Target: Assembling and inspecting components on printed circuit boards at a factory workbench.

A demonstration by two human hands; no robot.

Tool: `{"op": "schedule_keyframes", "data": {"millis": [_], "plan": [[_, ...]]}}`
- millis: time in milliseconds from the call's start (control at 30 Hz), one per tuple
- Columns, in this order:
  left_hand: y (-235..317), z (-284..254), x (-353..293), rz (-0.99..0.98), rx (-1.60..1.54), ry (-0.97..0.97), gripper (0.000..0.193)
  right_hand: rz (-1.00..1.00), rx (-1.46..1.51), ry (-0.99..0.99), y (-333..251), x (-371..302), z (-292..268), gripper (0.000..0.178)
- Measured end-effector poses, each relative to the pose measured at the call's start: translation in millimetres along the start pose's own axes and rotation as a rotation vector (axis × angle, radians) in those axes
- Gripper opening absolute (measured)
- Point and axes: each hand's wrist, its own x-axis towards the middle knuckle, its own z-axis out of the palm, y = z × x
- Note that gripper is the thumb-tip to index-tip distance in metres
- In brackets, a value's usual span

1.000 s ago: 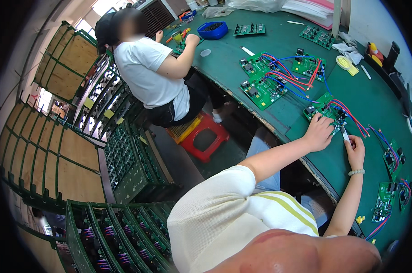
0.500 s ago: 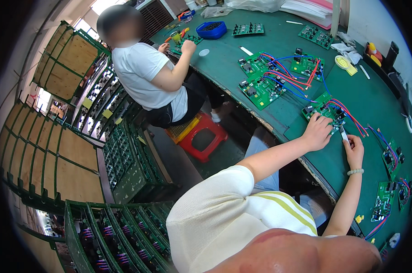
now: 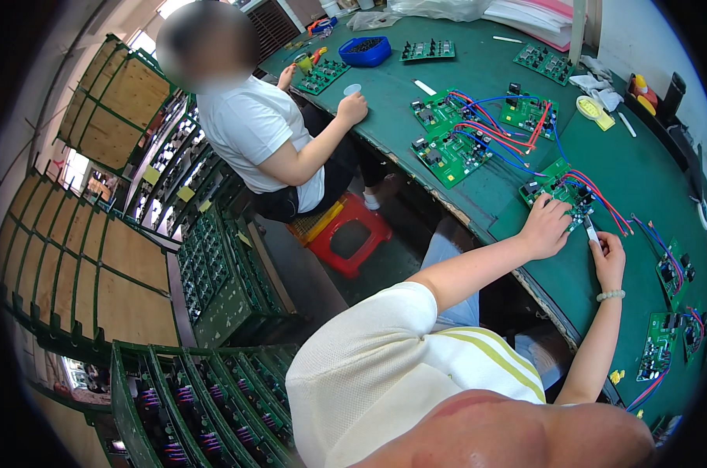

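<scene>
On the green table's edge in front of me lies a green circuit board (image 3: pixel 554 184) with red and blue wires running off its right side. My left hand (image 3: pixel 546 226) rests on the near part of this board, fingers bent and pressed against it; what is under the fingertips is hidden. My right hand (image 3: pixel 609 259), closed, pinches a slim white tool with a grey tip (image 3: pixel 592 231). Its tip reaches the board's near right edge, close to my left fingers. The tool's exact kind does not show.
Wired boards (image 3: pixel 451 156) lie beyond mine, and more boards (image 3: pixel 659 343) are at the right. A co-worker (image 3: pixel 252 132) sits at the left by a blue bin (image 3: pixel 365 51) and a board (image 3: pixel 324 76). Behind stand racks (image 3: pixel 205 398) of boards and a red stool (image 3: pixel 352 238).
The co-worker has leaned and moved one hand from over the board to a small clear cup on the table. My hands and the tool have hardly moved.
</scene>
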Motion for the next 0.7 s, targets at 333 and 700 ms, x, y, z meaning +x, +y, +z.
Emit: {"op": "schedule_keyframes", "data": {"millis": [333, 700], "plan": [[5, 4, -1, 0.001, -0.014, 0.023, 0.025, -0.016, 0.007, 0.018, 8, -1, 1, 0.018], [2, 2, -1, 0.004, 0.0, 0.026, 0.028, -0.003, 0.013, 0.008, 5, 0, 1, 0.017]]}}
